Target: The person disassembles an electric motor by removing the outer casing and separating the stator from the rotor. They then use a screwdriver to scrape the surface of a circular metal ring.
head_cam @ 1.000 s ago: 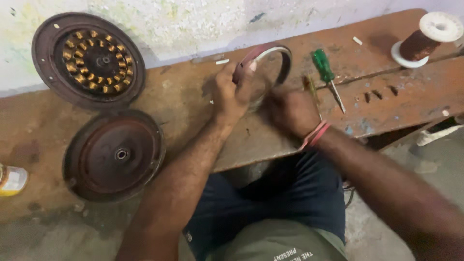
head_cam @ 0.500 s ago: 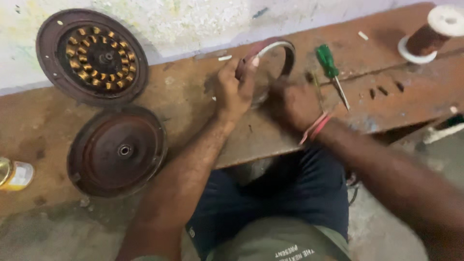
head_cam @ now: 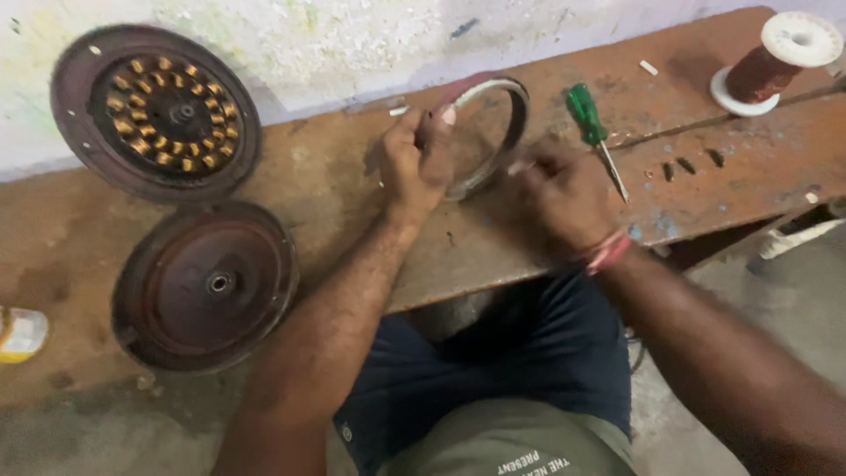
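My left hand [head_cam: 418, 161] grips the near left rim of a dark metal ring [head_cam: 498, 123] with a pale inner edge, tilted up on a worn wooden bench [head_cam: 352, 203]. My right hand [head_cam: 557, 192], with a red band at the wrist, is closed at the ring's lower right rim; what it pinches is hidden by the fingers. A green-handled screwdriver [head_cam: 592, 128] lies just right of the ring.
A round motor stator with copper coils [head_cam: 157, 110] leans against the wall at the left. A dark round cover plate [head_cam: 210, 284] lies below it. A spool of copper wire [head_cam: 775, 62] stands at the far right. A small yellow container [head_cam: 19, 333] sits at the left edge.
The view has shifted slightly; both hands stay on the ring, which has tipped a little.
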